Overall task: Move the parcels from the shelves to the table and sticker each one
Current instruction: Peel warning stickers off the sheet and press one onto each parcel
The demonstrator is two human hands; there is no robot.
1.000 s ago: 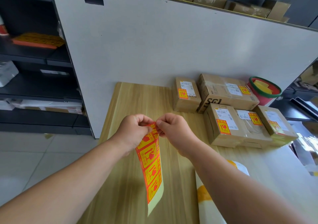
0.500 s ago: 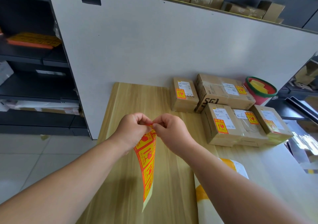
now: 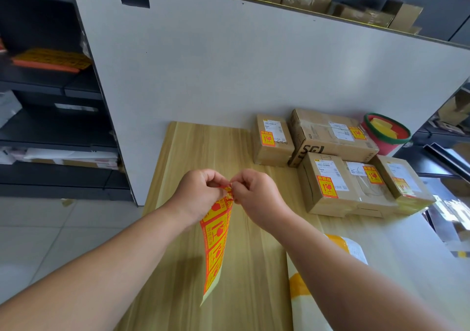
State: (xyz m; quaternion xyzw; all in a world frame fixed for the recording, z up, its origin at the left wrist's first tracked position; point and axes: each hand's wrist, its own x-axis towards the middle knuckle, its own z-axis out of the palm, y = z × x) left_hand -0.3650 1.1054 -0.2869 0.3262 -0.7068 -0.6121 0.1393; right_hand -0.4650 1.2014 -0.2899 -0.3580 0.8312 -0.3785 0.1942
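Five cardboard parcels (image 3: 273,140) on the table (image 3: 203,147) at two o'clock, bearing five fragile stickers (image 3: 326,187); one red tub (image 3: 381,147) at two o'clock; one poly mailer (image 3: 298,287) at five o'clock; one sticker strip (image 3: 216,234), centre

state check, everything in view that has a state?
Red-and-yellow sticker strip: hanging, top pinched by both hands.
Left hand: pinching strip.
Right hand: pinching strip.
Five brown cardboard parcels: on wooden table, each stickered.
White-and-yellow plastic mailer: on table, no sticker visible.
Red green-rimmed tub: open.
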